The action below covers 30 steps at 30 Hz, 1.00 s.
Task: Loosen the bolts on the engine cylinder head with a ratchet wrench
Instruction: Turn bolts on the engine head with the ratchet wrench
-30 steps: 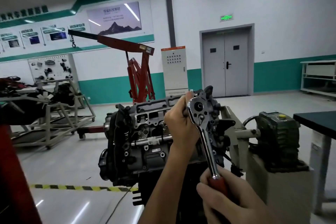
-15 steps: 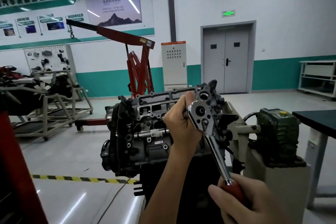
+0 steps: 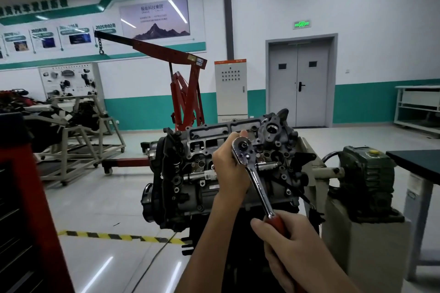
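Chrome wrench (image 3: pixel 256 181) met the cylinder head (image 3: pixel 207 140) near its right end; left hand (image 3: pixel 228 171) curled round the ratchet end, right hand (image 3: pixel 292 245) gripped the red handle (image 3: pixel 276 222). Keeping it square while pulling steadily seemed wisest

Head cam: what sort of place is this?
Most likely an automotive training workshop. A stand-mounted engine has a ratchet wrench on it, a red engine hoist stands behind, and a parts display board stands by the wall.
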Each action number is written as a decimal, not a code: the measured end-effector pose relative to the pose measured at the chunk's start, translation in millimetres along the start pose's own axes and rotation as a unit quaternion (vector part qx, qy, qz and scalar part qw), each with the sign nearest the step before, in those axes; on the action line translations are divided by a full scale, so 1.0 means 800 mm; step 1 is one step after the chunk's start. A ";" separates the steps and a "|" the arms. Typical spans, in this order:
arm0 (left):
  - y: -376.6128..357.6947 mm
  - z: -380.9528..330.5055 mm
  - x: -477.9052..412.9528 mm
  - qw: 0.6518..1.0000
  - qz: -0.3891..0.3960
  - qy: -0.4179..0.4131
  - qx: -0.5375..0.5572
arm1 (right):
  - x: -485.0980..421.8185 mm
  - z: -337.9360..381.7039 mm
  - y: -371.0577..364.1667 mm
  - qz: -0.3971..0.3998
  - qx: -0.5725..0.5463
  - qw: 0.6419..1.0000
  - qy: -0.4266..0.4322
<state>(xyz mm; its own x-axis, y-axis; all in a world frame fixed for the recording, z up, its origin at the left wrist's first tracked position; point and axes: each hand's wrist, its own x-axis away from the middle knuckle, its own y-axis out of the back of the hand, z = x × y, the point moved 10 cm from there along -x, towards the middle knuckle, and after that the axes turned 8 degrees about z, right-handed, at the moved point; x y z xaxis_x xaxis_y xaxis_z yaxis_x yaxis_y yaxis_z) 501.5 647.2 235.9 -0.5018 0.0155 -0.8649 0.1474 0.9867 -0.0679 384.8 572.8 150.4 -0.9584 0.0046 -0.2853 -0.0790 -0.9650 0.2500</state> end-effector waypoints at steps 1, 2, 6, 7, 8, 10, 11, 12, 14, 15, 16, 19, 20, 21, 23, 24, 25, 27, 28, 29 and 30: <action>0.006 -0.001 0.001 1.000 0.000 0.005 -0.001 | -0.005 -0.001 -0.001 -0.010 0.028 1.000 0.009; 0.012 -0.003 0.002 1.000 -0.005 0.004 0.005 | -0.009 -0.002 -0.004 -0.015 0.052 0.998 0.008; 0.034 -0.004 0.010 1.000 -0.018 0.005 0.009 | -0.018 -0.005 -0.021 -0.035 0.096 0.994 0.024; 0.038 -0.006 0.012 1.000 -0.020 -0.003 0.017 | -0.019 -0.008 -0.026 -0.042 0.097 0.994 0.022; 0.039 -0.007 0.013 0.999 -0.019 -0.006 0.025 | -0.020 -0.008 -0.030 -0.052 0.103 0.993 0.024; 0.039 -0.011 0.016 1.000 -0.006 -0.001 0.018 | -0.021 -0.008 -0.033 -0.078 0.122 0.989 0.036; 0.037 -0.015 0.017 1.000 0.002 -0.012 0.018 | -0.020 -0.008 -0.034 -0.090 0.126 0.987 0.042; 0.036 -0.017 0.018 0.999 0.008 -0.020 0.023 | -0.020 -0.008 -0.035 -0.100 0.129 0.985 0.049; 0.037 -0.014 0.018 0.999 0.023 -0.013 0.033 | -0.018 -0.008 -0.036 -0.111 0.140 0.982 0.064; 0.035 -0.013 0.016 0.999 0.035 -0.007 0.021 | -0.018 -0.009 -0.034 -0.117 0.153 0.979 0.067; 0.036 -0.010 0.016 0.999 0.047 0.002 -0.001 | -0.019 -0.009 -0.031 -0.121 0.171 0.975 0.069; 0.037 -0.009 0.014 0.995 0.083 0.025 -0.043 | -0.025 -0.001 -0.015 -0.108 0.249 0.960 0.071; 0.038 -0.010 0.014 0.994 0.092 0.031 -0.049 | -0.028 0.003 -0.008 -0.088 0.280 0.954 0.069; 0.040 -0.012 0.014 0.993 0.098 0.037 -0.052 | -0.033 0.008 -0.001 -0.054 0.308 0.948 0.066; 0.041 -0.015 0.015 0.991 0.113 0.040 -0.052 | -0.046 0.020 0.016 0.040 0.377 0.924 0.051; 0.042 -0.017 0.016 0.991 0.122 0.041 -0.047 | -0.052 0.031 0.028 0.071 0.433 0.897 0.052; 0.042 -0.018 0.016 0.990 0.131 0.042 -0.042 | -0.059 0.047 0.043 0.076 0.500 0.861 0.061; 0.040 -0.019 0.017 0.987 0.148 0.052 -0.034 | -0.066 0.088 0.067 0.015 0.607 0.787 0.110; 0.041 -0.016 0.017 0.987 0.148 0.060 -0.031 | -0.065 0.098 0.071 -0.009 0.620 0.776 0.119; 0.043 -0.013 0.018 0.987 0.141 0.067 -0.026 | -0.062 0.094 0.069 -0.011 0.616 0.780 0.109; 0.047 -0.013 0.019 0.989 0.129 0.066 -0.024 | -0.057 0.079 0.061 0.002 0.592 0.801 0.092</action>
<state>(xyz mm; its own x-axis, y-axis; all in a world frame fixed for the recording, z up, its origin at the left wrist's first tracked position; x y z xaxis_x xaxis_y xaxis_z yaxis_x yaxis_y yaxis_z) 491.1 686.2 225.5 -0.5606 0.2867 -0.7769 0.2468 0.9534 0.1737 407.3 541.7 233.9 -0.9110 -0.1416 -0.3874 -0.3858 -0.0399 0.9217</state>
